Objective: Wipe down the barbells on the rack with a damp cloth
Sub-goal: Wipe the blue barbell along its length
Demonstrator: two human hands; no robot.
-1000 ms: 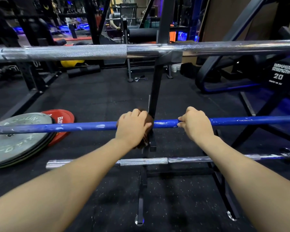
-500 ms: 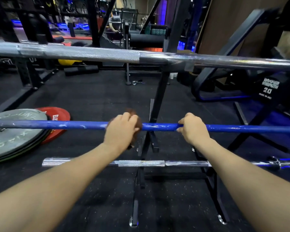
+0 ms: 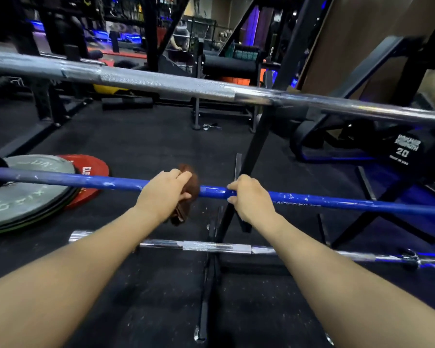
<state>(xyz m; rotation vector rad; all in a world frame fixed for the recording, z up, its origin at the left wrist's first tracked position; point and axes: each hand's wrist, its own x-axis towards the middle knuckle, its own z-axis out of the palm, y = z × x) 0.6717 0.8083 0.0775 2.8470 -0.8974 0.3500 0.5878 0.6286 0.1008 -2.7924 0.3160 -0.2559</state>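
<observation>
A blue barbell (image 3: 337, 202) with chipped paint lies across the middle of the black rack (image 3: 259, 136). My left hand (image 3: 162, 193) grips a brown cloth (image 3: 187, 177) wrapped round the blue bar, with a loose end hanging below the hand. My right hand (image 3: 249, 197) curls round the same bar a short way to the right. A thick silver barbell (image 3: 161, 82) rests on the rack above. A thinner silver barbell (image 3: 211, 247) sits on the lowest level, partly hidden by my forearms.
Grey and red weight plates (image 3: 23, 197) lie stacked on the black rubber floor at the left. A black 20 plate (image 3: 402, 149) and machine frames stand at the right. Benches and other gym equipment fill the background.
My left hand with the cloth has slid leftward along the blue bar, away from the rack upright. The right hand stays on its grip. The view has swung, tilting the bars.
</observation>
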